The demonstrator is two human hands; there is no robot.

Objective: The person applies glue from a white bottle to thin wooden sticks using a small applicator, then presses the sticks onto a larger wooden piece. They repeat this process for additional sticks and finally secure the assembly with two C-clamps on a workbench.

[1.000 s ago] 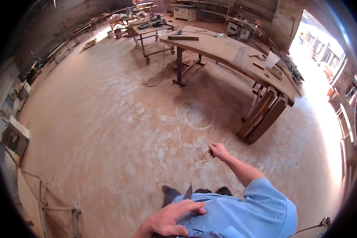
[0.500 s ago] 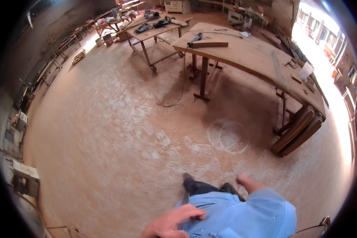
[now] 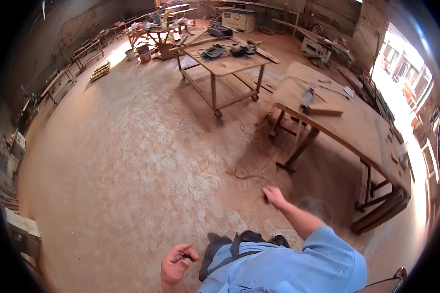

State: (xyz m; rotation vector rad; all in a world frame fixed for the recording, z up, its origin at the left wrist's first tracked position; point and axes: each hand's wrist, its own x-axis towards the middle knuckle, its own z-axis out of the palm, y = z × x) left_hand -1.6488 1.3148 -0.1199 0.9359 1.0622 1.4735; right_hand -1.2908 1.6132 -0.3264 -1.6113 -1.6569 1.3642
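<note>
My left hand (image 3: 177,262) hangs in front of my blue shirt at the lower middle, its fingers loosely bent and apart from the thumb, with nothing in it. Stretched forward over the dusty floor (image 3: 132,166), my right hand (image 3: 275,197) has its fingers curled in. A dark patch shows under those fingers; whether it is a thing or shadow I cannot make out. Nearest to this hand is the large wooden workbench (image 3: 349,129) on the right. On the bench lie a grey corded power tool (image 3: 307,99) and a short wooden piece (image 3: 325,112).
A cord (image 3: 252,176) trails on the floor by the bench legs. Thick boards (image 3: 380,214) stand at the bench's near right end. A wheeled table (image 3: 230,66) with dark tools is ahead. Machines (image 3: 24,227) line the left wall; a cluttered table (image 3: 151,30) stands far back.
The view has turned and come forward, and the benches sit further right and lower in it. My right arm has reached out forward; my left hand has moved away from my shirt.
</note>
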